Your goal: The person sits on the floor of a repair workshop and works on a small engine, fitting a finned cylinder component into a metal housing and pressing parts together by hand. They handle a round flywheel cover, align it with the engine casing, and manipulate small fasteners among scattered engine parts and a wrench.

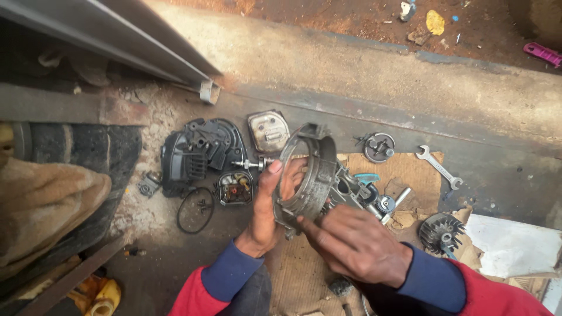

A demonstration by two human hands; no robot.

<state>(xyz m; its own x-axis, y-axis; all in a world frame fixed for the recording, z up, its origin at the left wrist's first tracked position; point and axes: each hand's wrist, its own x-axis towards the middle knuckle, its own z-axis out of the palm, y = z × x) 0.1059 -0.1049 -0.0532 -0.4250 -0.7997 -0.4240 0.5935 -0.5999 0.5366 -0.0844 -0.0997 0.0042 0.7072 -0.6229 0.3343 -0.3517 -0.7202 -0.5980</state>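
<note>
Dusty concrete floor below: left hand (270,202) clasps the grey round metal engine housing (309,172) upright; right hand (351,243), nearer, pinches its lower rim.

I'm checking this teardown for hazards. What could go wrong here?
The grey metal ring-shaped engine housing is held above the floor by the left hand and right hand; a slip might drop it onto the small open black part with orange wiring. The thin black rubber ring could get lost on the ground.

head camera, looking steeply down, close over hands, workshop floor (175,257) beyond.
</note>
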